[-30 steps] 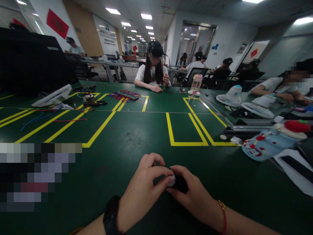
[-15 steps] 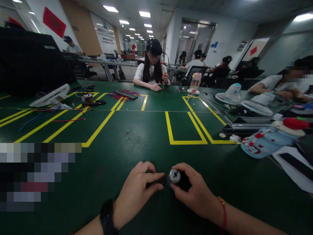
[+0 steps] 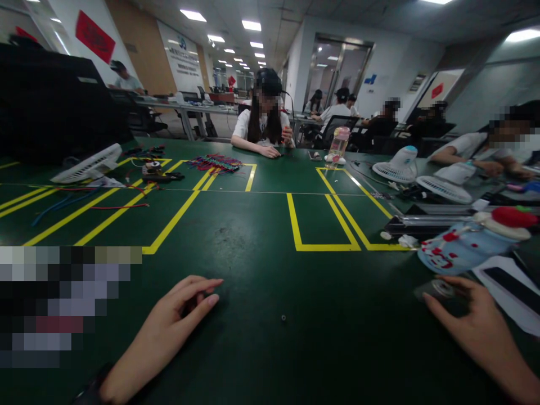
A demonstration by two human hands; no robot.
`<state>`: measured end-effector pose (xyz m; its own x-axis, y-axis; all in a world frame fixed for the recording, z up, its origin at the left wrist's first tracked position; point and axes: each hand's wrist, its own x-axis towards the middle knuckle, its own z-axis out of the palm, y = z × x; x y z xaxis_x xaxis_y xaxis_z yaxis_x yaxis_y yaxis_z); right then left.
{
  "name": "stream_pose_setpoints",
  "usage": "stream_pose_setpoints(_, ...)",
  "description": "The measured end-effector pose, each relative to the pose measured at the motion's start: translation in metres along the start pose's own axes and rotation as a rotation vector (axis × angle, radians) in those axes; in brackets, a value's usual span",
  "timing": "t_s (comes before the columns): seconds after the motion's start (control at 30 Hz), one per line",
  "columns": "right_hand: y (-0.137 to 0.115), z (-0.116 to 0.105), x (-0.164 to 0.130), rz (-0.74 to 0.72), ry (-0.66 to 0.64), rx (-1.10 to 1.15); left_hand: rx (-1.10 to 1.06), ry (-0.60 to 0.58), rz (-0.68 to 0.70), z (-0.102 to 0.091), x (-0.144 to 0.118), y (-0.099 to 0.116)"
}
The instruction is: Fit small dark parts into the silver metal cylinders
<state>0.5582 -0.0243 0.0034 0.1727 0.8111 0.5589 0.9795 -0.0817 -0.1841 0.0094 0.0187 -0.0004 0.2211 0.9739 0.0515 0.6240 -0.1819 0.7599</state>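
My left hand (image 3: 169, 323) rests low on the green table (image 3: 253, 270) at the lower left, thumb and fingers pinched on a small dark part (image 3: 192, 304) that is mostly hidden. My right hand (image 3: 476, 332) is far out at the lower right, holding a small dark cylinder with a silver round end (image 3: 436, 289), close to the blue and red patterned bottle (image 3: 459, 247). Between the hands a tiny dark piece (image 3: 283, 318) lies alone on the table.
Yellow tape boxes (image 3: 320, 225) mark the table. Small white fans (image 3: 399, 169), a pink bottle (image 3: 338, 145) and a black bar (image 3: 426, 225) stand at right; coloured wires (image 3: 215, 164) and another fan (image 3: 90, 166) at left. People sit across and to the right.
My hands were together at the table's front holding the cylinder; they have pulled apart, the right carrying the silver-ended cylinder far right, the left moving left. A tiny piece now lies between them.
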Motion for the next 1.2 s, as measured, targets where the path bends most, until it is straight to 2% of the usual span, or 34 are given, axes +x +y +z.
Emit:
stream_pose_setpoints(0.07,-0.038,0.002,-0.002,-0.103,0.032,-0.044,0.006,0.004,0.006,0.001,0.001,0.002)
stream_pose_setpoints(0.13,-0.092,0.007,-0.006,-0.248,-0.024,0.037,0.017,0.009,0.008,0.002,0.001,0.003)
stream_pose_setpoints(0.2,-0.149,0.014,-0.011,-0.417,-0.23,0.205,0.033,0.007,0.012,0.002,0.001,0.004)
stream_pose_setpoints(0.3,-0.221,0.025,-0.015,-0.537,-0.533,0.378,0.056,-0.004,0.021,0.002,-0.001,0.004)
stream_pose_setpoints(0.37,-0.246,0.028,-0.011,-0.568,-0.629,0.438,0.065,-0.012,0.022,0.003,-0.002,0.005)
stream_pose_setpoints(0.4,-0.25,0.028,-0.007,-0.57,-0.64,0.45,0.068,-0.016,0.021,0.003,-0.003,0.006)
stream_pose_setpoints(0.43,-0.247,0.026,-0.002,-0.557,-0.626,0.448,0.069,-0.018,0.021,0.003,-0.003,0.007)
stream_pose_setpoints(0.5,-0.225,0.02,0.011,-0.495,-0.54,0.396,0.068,-0.018,0.023,0.003,-0.003,0.009)
stream_pose_setpoints(0.57,-0.185,0.011,0.024,-0.414,-0.397,0.302,0.065,-0.019,0.023,0.003,-0.003,0.01)
stream_pose_setpoints(0.67,-0.109,-0.007,0.037,-0.285,-0.164,0.131,0.062,-0.016,0.027,0.004,-0.002,0.011)
stream_pose_setpoints(0.7,-0.084,-0.013,0.039,-0.231,-0.137,0.065,0.063,-0.014,0.029,0.004,-0.002,0.011)
stream_pose_setpoints(0.77,-0.043,-0.023,0.037,-0.093,-0.188,-0.048,0.071,-0.012,0.039,0.005,-0.002,0.011)
stream_pose_setpoints(0.83,-0.016,-0.03,0.032,0.069,-0.308,-0.102,0.082,-0.017,0.05,0.005,-0.003,0.009)
stream_pose_setpoints(0.9,-0.003,-0.032,0.027,0.193,-0.39,-0.097,0.094,-0.02,0.055,0.006,-0.003,0.007)
stream_pose_setpoints(0.97,0.001,-0.031,0.024,0.249,-0.375,-0.09,0.105,-0.014,0.055,0.006,-0.003,0.005)
stream_pose_setpoints(1.03,0.002,-0.03,0.024,0.263,-0.322,-0.105,0.108,-0.008,0.053,0.006,-0.004,0.004)
stream_pose_setpoints(1.2,0.014,-0.028,0.024,0.226,-0.393,-0.054,0.092,-0.025,0.03,0.005,-0.005,0.008)
